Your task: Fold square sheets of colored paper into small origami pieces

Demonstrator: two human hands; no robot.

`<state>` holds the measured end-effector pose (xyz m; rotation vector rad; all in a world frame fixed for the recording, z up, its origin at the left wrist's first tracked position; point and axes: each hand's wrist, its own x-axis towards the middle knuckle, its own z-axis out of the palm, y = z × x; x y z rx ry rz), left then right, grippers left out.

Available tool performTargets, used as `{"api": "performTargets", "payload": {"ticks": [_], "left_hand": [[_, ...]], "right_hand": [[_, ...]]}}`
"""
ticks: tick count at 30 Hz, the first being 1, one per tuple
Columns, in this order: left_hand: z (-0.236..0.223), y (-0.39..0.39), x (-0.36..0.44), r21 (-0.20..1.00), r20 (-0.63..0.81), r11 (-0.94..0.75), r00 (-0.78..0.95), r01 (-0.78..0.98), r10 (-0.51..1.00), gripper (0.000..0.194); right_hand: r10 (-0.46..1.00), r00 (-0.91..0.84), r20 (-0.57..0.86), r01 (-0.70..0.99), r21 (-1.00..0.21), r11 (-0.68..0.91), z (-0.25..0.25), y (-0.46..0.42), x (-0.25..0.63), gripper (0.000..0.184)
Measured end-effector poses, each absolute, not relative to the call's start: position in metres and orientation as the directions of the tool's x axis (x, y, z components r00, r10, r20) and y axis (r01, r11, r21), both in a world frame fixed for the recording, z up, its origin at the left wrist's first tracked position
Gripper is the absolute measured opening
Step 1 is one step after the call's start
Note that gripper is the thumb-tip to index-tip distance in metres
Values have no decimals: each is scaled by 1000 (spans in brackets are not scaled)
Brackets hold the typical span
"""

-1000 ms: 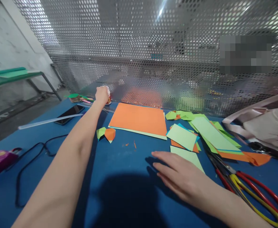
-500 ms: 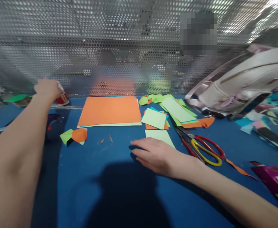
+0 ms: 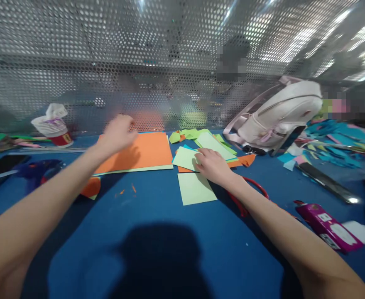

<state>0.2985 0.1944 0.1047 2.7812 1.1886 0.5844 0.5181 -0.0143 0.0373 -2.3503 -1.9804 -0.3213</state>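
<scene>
My left hand (image 3: 120, 132), slightly blurred, hovers over the stack of orange paper (image 3: 151, 149), its fingers loosely bent and apart. I see nothing in it. A pale green sheet shows under the orange edge. My right hand (image 3: 213, 164) is on the pile of small paper squares, fingers spread, with the fingertips at a pale green square (image 3: 187, 158). Just in front lies another pale green square (image 3: 197, 190). The red-handled scissors (image 3: 257, 185) are partly hidden beneath my right forearm. A folded orange scrap (image 3: 91, 187) shows beside my left forearm.
A red and white paper cup (image 3: 60, 138) and a blue glue gun (image 3: 39, 170) are on the left. Behind the table stands a perforated metal panel (image 3: 107, 66). To the right are a pale backpack (image 3: 282, 116), a black-handled cutter (image 3: 328, 182) and a purple box (image 3: 328, 226).
My left hand has moved right from the cup to above the orange paper. My right hand has moved forward from the table onto the paper squares. The view has shifted right.
</scene>
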Motion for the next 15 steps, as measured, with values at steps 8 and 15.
{"api": "performTargets", "payload": {"ticks": [8,15], "left_hand": [[28,130,402,364,146,-830,855,422,498,27],[16,119,414,398,111,-806,849,439,517,31]], "right_hand": [[928,369,56,917,137,-374,33,-20,565,36],[902,432,-15,896,126,-427,39,1,579,36]]}}
